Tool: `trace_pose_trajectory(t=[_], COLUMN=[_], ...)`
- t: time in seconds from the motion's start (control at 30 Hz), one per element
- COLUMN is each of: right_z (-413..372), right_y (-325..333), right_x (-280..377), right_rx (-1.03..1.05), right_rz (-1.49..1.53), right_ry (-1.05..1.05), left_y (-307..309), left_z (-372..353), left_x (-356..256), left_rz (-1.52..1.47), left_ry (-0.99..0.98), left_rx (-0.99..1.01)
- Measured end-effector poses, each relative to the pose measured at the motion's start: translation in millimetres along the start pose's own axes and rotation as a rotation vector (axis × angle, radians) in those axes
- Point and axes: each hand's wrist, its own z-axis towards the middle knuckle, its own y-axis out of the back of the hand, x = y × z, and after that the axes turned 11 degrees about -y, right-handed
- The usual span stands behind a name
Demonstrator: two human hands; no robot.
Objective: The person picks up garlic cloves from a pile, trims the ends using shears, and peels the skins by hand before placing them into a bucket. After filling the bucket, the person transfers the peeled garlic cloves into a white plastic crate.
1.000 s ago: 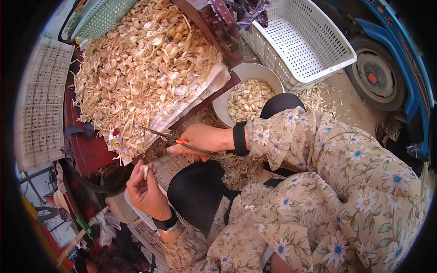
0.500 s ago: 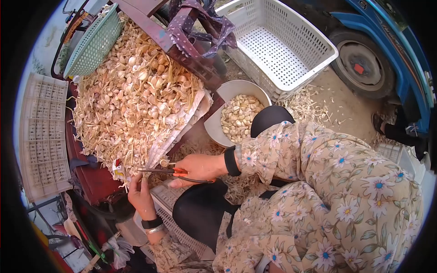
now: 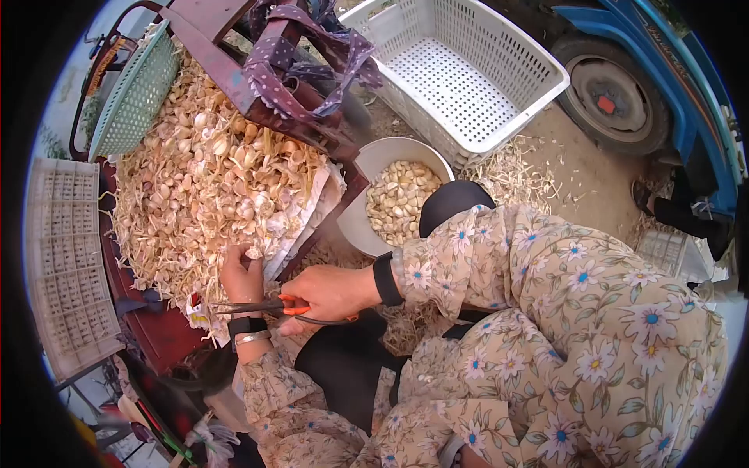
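My right hand (image 3: pixel 331 290) is closed round the orange-handled scissors (image 3: pixel 257 306), whose dark blades point left and pass over my left wrist. My left hand (image 3: pixel 243 274) reaches to the near edge of the garlic heap (image 3: pixel 203 171), fingers bent together at a pale garlic clove (image 3: pixel 253 253) by the fingertips. Loose cloves, dry skins and stalks make up the heap, lying on a whitish cloth (image 3: pixel 316 203). Beyond my right hand stands a pale bucket (image 3: pixel 364 214) partly filled with garlic cloves (image 3: pixel 402 199).
A white perforated crate (image 3: pixel 511 125) stands behind the bucket, with garlic scraps (image 3: pixel 511 175) on the ground beside it. A green basket (image 3: pixel 133 93) leans at the heap's far left. A blue vehicle's wheel (image 3: pixel 612 101) is at right. Polka-dot cloth (image 3: pixel 273 78) hangs on a red frame.
My left hand has moved up from the scissor tips to the heap's edge. The scissors stay in my right hand, slightly lower and left. The whole view has shifted a little.
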Motion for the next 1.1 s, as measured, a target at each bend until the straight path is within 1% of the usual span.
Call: trace_pose_trajectory(t=[0.1,0.13,0.23,0.27,0.37,0.4,0.47,0.57,0.67,0.77,0.8,0.87,0.9,0.93,1.03,1.1], right_z=[0,1,5,1,2,0,1,4,8,14,13,15,17,19,19,21], right_y=[6,9,16,18,24,25,25,23,26,28,29,27,26,25,21,17], right_x=[-1,-2,-5,-4,-7,-4,0,-1,1,-1,-1,-4,-5,-6,-7,-12], right_rx=[0.029,0.024,0.013,0.055,0.027,0.025,0.026,0.057,0.050,0.020,0.021,0.027,0.031,0.034,0.028,0.005], right_rz=[0.086,0.116,0.201,0.434,0.588,0.623,0.617,0.596,0.598,0.608,0.602,0.583,0.569,0.554,0.523,0.532], right_ry=[-0.101,-0.145,-0.278,-0.433,-0.540,-0.563,-0.538,-0.519,-0.501,-0.495,-0.493,-0.488,-0.482,-0.476,-0.453,-0.428], left_y=[9,10,17,18,17,16,14,12,25,42,45,43,41,40,35,40], left_z=[-25,-32,-50,-55,-63,-64,-65,-69,-68,-43,-31,-1,10,17,23,29], left_x=[-14,-10,-11,-19,-10,-12,-18,-9,5,3,9,47,50,52,50,62], left_rz=[-0.102,-0.154,-0.278,-0.233,-0.268,-0.327,-0.443,-0.514,-0.279,-0.388,-0.411,-0.164,-0.042,0.064,0.556,0.533], left_ry=[-0.004,-0.124,0.066,0.003,0.011,0.020,0.040,0.075,0.081,0.233,0.239,0.120,0.059,0.092,0.109,0.126], left_rx=[-0.169,-0.233,-0.305,-0.330,-0.348,-0.355,-0.367,-0.270,0.012,-0.249,-0.338,-0.308,-0.293,-0.216,-0.049,0.031])
